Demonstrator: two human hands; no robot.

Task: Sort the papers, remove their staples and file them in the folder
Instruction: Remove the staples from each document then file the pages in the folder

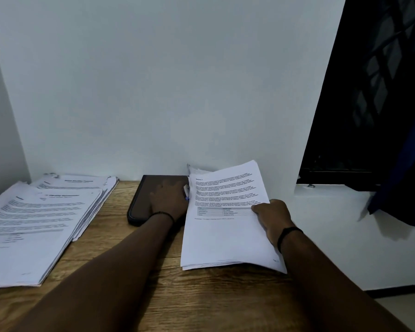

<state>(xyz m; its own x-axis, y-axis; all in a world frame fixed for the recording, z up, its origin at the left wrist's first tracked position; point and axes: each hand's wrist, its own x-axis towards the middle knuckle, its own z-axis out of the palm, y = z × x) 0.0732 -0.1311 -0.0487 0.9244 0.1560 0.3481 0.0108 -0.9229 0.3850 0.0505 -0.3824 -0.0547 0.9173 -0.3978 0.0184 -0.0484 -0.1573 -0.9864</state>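
— Fingers point(261, 208) of the right hand point(272, 218) pinched the sheaf point(225, 226), lifted at the worktop's point(134, 279) right edge.
— And the left hand point(169, 197)?
— Flat on the folder point(144, 200), fingers straight, holding nothing.
— How would the sheaf handle?
— Light, floppy; best gripped near 1 edge.

Grained wood desk point(134, 291) (matt), paper stacks point(34, 226)
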